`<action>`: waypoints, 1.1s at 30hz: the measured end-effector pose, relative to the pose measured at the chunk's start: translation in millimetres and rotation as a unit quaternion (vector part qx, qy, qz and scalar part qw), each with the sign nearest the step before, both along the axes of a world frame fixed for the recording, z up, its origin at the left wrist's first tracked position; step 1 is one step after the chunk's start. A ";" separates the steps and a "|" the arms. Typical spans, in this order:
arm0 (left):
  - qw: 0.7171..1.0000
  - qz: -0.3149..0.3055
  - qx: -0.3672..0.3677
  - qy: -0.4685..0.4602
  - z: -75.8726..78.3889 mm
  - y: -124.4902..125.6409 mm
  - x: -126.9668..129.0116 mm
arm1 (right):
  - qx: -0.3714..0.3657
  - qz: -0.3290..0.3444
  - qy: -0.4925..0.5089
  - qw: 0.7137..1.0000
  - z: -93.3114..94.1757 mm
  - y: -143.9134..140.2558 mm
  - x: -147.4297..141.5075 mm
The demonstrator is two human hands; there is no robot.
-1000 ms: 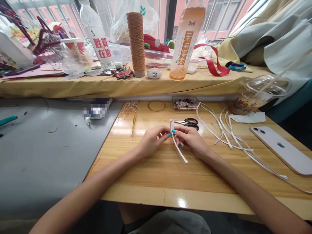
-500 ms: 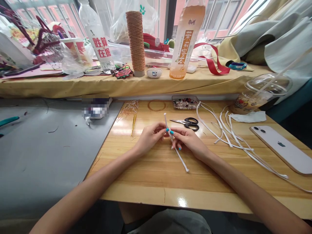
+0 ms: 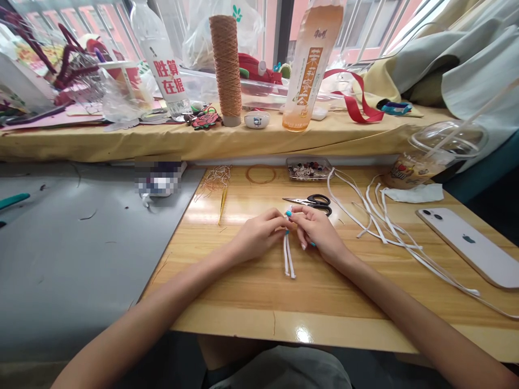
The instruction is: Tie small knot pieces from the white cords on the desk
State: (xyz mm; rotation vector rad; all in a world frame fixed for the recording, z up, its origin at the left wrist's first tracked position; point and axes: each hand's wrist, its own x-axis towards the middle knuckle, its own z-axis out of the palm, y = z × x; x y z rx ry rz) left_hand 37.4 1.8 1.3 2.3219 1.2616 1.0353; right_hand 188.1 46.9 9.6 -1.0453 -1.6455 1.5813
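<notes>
Over the wooden table (image 3: 251, 297) my left hand (image 3: 259, 235) and my right hand (image 3: 318, 232) meet fingertip to fingertip. Both pinch a short white strip (image 3: 288, 259) folded in half at its top. Its two ends hang side by side toward me, down to the tabletop. My nails are painted turquoise. Black-handled scissors (image 3: 314, 201) lie just behind my right hand.
Several loose white strips (image 3: 379, 224) trail to the right, beside a white phone (image 3: 472, 246). A small tray of beads (image 3: 308, 169), a wire ring (image 3: 260, 174) and a gold tool (image 3: 223, 204) lie farther back. The ledge holds a thread spool (image 3: 226, 67), two bottles and a plastic cup (image 3: 433, 154).
The strip stood upright and slanted between my fingers before. Now it is folded double, with both ends hanging down toward me. My hands have stayed in the same spot.
</notes>
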 end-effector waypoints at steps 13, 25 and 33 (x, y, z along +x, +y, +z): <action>0.947 0.000 0.221 0.231 7.1 0.8 -10.5 | 0.003 -0.026 0.019 0.999 -2.7 3.0 1.5; 1.000 0.007 0.026 0.008 -2.6 6.8 -8.3 | 0.010 -0.036 0.015 0.999 -0.2 -1.5 -0.9; 0.980 0.030 -0.137 -0.142 4.6 6.9 -6.5 | 0.038 -0.013 -0.023 0.999 0.6 -3.6 -1.3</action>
